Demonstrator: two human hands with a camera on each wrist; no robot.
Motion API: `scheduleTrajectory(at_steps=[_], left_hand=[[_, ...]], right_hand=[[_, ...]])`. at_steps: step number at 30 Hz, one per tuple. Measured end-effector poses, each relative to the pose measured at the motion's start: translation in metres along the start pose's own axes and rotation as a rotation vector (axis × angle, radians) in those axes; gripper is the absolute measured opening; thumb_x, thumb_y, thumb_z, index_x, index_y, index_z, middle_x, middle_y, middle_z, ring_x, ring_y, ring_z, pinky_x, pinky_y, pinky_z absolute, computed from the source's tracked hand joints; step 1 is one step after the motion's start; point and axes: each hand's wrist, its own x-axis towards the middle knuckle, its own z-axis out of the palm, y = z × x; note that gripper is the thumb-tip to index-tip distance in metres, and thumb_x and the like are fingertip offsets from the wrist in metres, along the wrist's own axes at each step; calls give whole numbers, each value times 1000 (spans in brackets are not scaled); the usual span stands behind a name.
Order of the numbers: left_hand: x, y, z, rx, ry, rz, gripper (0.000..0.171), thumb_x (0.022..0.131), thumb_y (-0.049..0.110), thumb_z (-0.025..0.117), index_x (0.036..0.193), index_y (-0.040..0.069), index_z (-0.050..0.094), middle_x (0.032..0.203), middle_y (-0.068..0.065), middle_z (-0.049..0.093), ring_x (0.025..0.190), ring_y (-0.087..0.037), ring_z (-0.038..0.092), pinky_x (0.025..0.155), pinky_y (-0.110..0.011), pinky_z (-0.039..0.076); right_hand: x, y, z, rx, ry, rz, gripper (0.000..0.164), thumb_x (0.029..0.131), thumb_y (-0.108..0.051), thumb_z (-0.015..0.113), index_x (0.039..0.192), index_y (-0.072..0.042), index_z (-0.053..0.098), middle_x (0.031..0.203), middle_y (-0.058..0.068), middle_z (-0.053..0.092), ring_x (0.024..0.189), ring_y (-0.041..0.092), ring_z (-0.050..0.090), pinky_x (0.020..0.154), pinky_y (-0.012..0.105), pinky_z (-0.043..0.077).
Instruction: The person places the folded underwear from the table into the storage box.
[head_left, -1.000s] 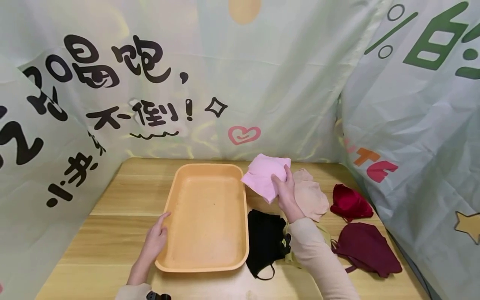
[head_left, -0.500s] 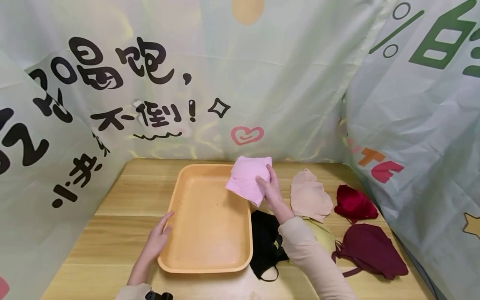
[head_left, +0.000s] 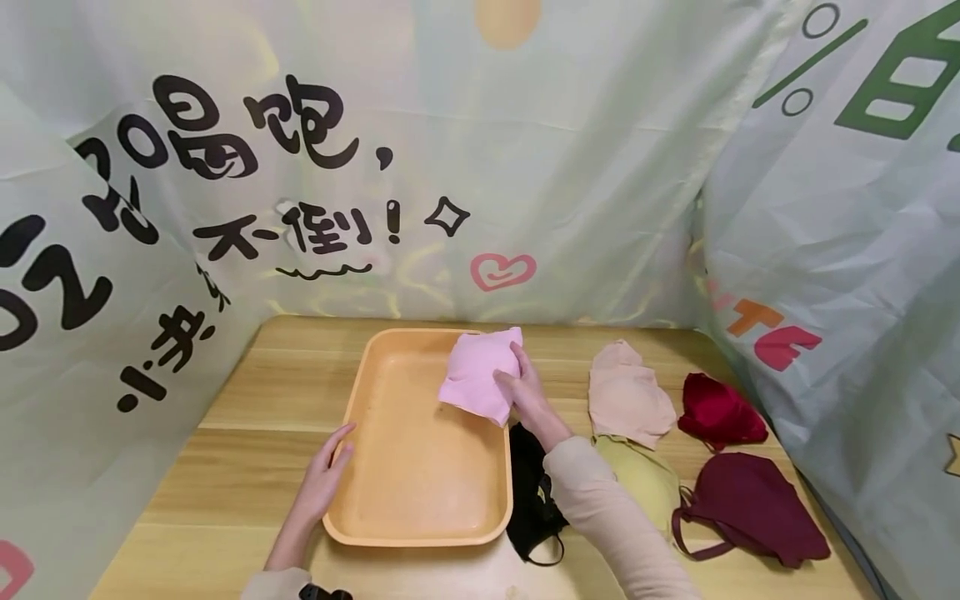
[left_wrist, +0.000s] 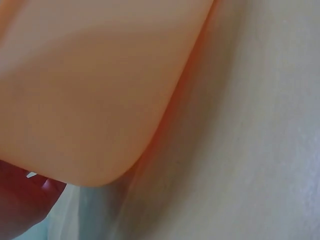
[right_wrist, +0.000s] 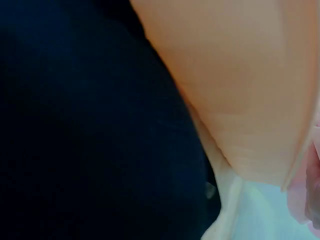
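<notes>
The right hand (head_left: 527, 398) grips pink cloth (head_left: 477, 375); the left hand (head_left: 321, 482) (hold unclear) touches the tray (head_left: 420, 475).

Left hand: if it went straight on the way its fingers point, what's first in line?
Most likely the left side of the orange tray; the left hand looks right at its rim, though exact contact is hard to judge.

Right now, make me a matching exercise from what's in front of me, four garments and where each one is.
Column one:
1. black garment
2. bright red garment
3. pink garment
4. yellow garment

Column two:
A. held in the right hand
B. just nearer the person than the beige garment
C. on the table, right beside the tray
D. just beyond the maroon garment

Right pairs: 1-C, 2-D, 3-A, 4-B.
</notes>
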Motion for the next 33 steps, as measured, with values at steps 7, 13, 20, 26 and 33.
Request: scheduleTrajectory(at_steps=[7, 13, 20, 26, 33], left_hand=[[0, -1, 1, -18, 7, -13, 42, 99, 18, 38, 137, 0, 35, 145, -25, 24, 135, -41, 14, 107, -55, 14], [1, -3, 1, -18, 7, -17, 42, 99, 19, 38, 137, 1, 35, 145, -25, 23, 135, -41, 13, 107, -56, 15], [2, -4, 1, -9, 23, -30, 42, 99, 19, 38, 137, 2, 36, 145, -24, 25, 134, -40, 18, 107, -54, 18], [2, -3, 1, -5, 31, -42, 42, 99, 21, 38, 136, 1, 37, 145, -23, 27, 134, -37, 21, 107, -51, 20], [2, -3, 1, 8, 50, -48, 43, 99, 22, 40, 136, 2, 38, 144, -23, 29, 133, -37, 22, 107, -50, 21]], right_hand=[[7, 12, 8, 10, 12, -22, 70, 83, 8, 49, 144, -6, 20, 147, 19, 18, 122, 31, 31, 100, 39, 34], [9, 12, 15, -7, 21, -28, 70, 81, 9, 51, 143, -3, 22, 146, 21, 20, 126, 31, 28, 105, 41, 28], [11, 8, 20, -108, 15, -11, 62, 84, 3, 53, 141, -2, 28, 145, 23, 25, 126, 33, 32, 105, 43, 30], [17, 8, 24, -197, 5, 41, 59, 86, 3, 53, 141, -5, 31, 147, 20, 24, 125, 33, 33, 101, 45, 35], [23, 10, 31, -299, 5, 25, 58, 85, 7, 49, 140, -2, 32, 147, 20, 24, 127, 32, 31, 98, 42, 38]])
